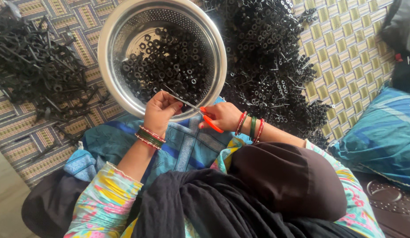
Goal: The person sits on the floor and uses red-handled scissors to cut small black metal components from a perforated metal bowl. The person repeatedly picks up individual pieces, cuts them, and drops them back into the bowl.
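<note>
Head view, looking straight down over a person sitting on a patterned woven mat (346, 48). Right hand (221, 117) wrapped closed around the orange handles of a pair of scissors (200, 112), fingers through the loops, grip snug. Blades pointing left and up toward the left hand (161, 110), looking nearly shut, though hard to tell exactly from this angle. Left hand curled in a tight pinch at the blade tips, fingertips bunched on something small and dark; can't make out what it is, too tiny and mostly hidden by the fingers. Both hands hovering just over the near rim of a steel colander bowl (112, 48), half full of small black rings (169, 61). Red and green bangles (251, 127) on both wrists.

Off to the right of the bowl, a big heap of black ringed strips (266, 57) spilling down the mat. Off to the left, a separate pile of thin black stalks (33, 66), well apart from the bowl. Blue cloth (187, 145) spread across the lap right under the hands. Blue cushion (381, 136) at the far right edge.
</note>
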